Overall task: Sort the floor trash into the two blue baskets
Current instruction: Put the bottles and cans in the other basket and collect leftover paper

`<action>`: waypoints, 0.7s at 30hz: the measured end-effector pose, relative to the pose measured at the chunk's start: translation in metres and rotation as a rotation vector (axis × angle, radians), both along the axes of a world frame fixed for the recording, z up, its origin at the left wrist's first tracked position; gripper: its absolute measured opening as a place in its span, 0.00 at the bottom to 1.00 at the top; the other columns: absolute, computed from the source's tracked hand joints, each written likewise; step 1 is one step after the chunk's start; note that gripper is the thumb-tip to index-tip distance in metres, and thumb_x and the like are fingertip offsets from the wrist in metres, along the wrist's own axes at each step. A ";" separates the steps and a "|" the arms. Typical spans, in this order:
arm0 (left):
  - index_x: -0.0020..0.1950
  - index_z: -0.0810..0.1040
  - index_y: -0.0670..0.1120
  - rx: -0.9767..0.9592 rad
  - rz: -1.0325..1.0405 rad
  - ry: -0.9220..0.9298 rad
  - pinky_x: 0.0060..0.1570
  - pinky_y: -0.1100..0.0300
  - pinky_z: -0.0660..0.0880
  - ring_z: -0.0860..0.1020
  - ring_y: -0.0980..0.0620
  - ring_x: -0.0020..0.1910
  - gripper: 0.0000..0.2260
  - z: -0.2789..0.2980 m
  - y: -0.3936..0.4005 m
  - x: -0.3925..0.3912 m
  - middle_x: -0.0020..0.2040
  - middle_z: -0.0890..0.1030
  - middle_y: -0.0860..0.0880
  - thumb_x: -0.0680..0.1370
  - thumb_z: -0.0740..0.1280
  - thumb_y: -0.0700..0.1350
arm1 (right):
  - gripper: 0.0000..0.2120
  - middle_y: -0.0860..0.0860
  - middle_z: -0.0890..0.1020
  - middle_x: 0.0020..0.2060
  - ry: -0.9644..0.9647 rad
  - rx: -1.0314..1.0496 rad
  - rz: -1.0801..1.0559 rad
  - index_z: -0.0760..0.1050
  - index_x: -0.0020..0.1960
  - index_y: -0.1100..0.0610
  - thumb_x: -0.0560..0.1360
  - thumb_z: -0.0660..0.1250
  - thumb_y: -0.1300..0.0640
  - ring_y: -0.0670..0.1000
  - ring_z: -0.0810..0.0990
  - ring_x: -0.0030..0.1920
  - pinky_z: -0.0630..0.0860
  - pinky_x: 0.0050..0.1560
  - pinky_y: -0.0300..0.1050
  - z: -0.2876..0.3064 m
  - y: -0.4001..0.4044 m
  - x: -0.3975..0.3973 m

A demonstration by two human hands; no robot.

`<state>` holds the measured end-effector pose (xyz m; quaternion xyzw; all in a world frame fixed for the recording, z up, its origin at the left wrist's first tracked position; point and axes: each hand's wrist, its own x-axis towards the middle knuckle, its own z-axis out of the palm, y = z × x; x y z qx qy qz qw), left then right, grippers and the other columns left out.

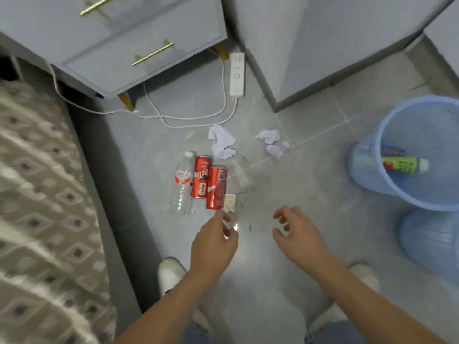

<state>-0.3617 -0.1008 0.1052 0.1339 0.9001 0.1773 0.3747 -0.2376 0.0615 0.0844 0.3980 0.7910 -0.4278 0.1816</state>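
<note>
On the grey floor lie a clear water bottle (182, 184) and two red cans side by side, one (200, 180) beside the bottle, the other (216, 187) to its right. Two crumpled white papers (221, 142) (272, 142) lie beyond them, a clear plastic cup (240, 173) to the right, and a small beige wrapper (230, 202) under the nearer can's end. My left hand (213, 240) hovers just below that can, fingers apart, empty. My right hand (296, 232) is open and empty too. A blue basket (382, 135) at right holds a green bottle (403, 165); a second blue basket (429, 242) stands nearer.
A grey nightstand (119, 45) with gold handles stands at the back left, with a white power strip (237, 74) and cables (193, 120) on the floor by it. A patterned bed (39, 194) fills the left side. A grey cabinet (335, 45) is at the back right. My white shoes (171, 274) are below.
</note>
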 end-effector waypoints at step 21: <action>0.64 0.73 0.45 -0.035 -0.122 0.364 0.46 0.49 0.76 0.79 0.41 0.55 0.18 -0.165 -0.007 -0.156 0.58 0.77 0.44 0.77 0.68 0.49 | 0.22 0.59 0.80 0.54 0.017 0.054 -0.103 0.64 0.63 0.58 0.77 0.67 0.47 0.64 0.81 0.53 0.69 0.45 0.49 -0.160 -0.085 -0.206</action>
